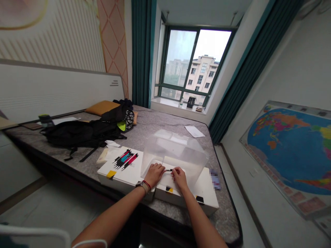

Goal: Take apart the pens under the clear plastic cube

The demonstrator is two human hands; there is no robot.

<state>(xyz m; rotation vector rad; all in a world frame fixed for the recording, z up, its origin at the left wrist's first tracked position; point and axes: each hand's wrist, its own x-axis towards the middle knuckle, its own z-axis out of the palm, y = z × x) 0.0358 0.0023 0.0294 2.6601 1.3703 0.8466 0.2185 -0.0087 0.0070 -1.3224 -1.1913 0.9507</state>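
On the grey bed (160, 120), just by a clear bin (178, 148), a thin pen (169, 170) runs crosswise between both hands, the left hand (155, 173) closed on one end, the right hand (179, 176) pinching the other.

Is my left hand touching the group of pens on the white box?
Apart. The head view shows a bare stretch of the white box between the left hand and the pens.
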